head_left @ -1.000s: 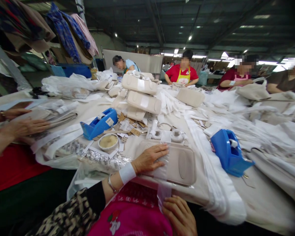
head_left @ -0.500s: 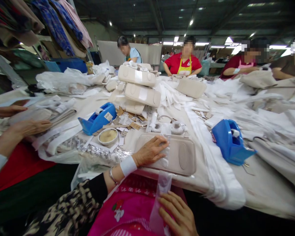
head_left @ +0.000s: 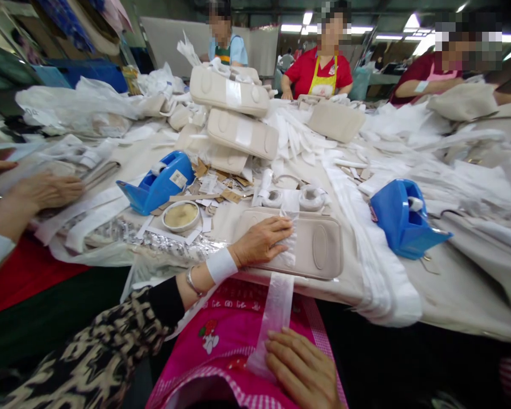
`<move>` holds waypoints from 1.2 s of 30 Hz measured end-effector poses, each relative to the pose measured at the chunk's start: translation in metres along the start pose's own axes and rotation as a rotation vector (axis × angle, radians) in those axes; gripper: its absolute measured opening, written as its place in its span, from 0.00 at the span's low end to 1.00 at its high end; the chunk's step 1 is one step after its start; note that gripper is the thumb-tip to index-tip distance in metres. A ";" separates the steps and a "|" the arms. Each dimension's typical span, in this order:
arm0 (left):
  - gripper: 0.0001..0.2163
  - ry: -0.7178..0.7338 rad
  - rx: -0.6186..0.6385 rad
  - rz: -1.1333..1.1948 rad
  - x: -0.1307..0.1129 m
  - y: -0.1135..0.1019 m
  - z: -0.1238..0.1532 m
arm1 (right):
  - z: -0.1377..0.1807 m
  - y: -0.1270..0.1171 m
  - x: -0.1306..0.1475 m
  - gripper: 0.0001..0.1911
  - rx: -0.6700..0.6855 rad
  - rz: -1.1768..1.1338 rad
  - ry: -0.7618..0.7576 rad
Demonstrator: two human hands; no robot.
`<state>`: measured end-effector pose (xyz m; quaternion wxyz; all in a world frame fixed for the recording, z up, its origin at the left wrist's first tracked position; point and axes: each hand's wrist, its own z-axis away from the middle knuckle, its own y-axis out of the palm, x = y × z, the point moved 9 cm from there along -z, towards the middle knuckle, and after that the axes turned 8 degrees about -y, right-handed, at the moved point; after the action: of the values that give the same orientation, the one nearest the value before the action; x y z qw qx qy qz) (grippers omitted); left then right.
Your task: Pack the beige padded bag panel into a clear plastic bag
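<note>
A flat beige bag panel (head_left: 315, 245) lies at the near edge of the table. My left hand (head_left: 262, 241) rests flat on its left half, fingers stretched out, pressing down a translucent white strip (head_left: 276, 304) that crosses the panel and hangs over the table edge. My right hand (head_left: 302, 372) is below the table edge over my pink apron (head_left: 225, 341); its fingers lie on the strip's lower end, pulling it taut. Whether they pinch it is hidden.
Two blue tape dispensers (head_left: 157, 183) (head_left: 402, 218) stand left and right. A round dish of paste (head_left: 180, 216), tape rolls (head_left: 310, 197), stacked beige panels (head_left: 238, 133) and white strips lie behind. Another person's hands (head_left: 38, 190) work at the left; several people sit at the far side.
The camera has tipped down. My right hand has drawn the strip downward and straight from the panel over the table edge; my left hand has stayed on the panel.
</note>
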<state>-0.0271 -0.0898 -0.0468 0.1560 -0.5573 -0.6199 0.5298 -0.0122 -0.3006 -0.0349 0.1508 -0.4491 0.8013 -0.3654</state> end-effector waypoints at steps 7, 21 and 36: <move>0.17 0.007 -0.009 -0.062 -0.002 0.001 0.000 | -0.014 -0.009 0.004 0.15 0.020 -0.116 0.054; 0.10 -0.013 -0.044 -0.095 -0.002 -0.007 0.000 | -0.125 -0.055 -0.199 0.08 -0.187 0.044 0.423; 0.28 -0.250 -0.188 0.062 0.014 -0.025 0.004 | -0.099 0.010 -0.274 0.08 0.227 0.443 0.563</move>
<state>-0.0480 -0.0756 -0.0330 0.0084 -0.5180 -0.6639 0.5393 0.0762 -0.0254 0.0024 0.0487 -0.1271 0.8436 -0.5195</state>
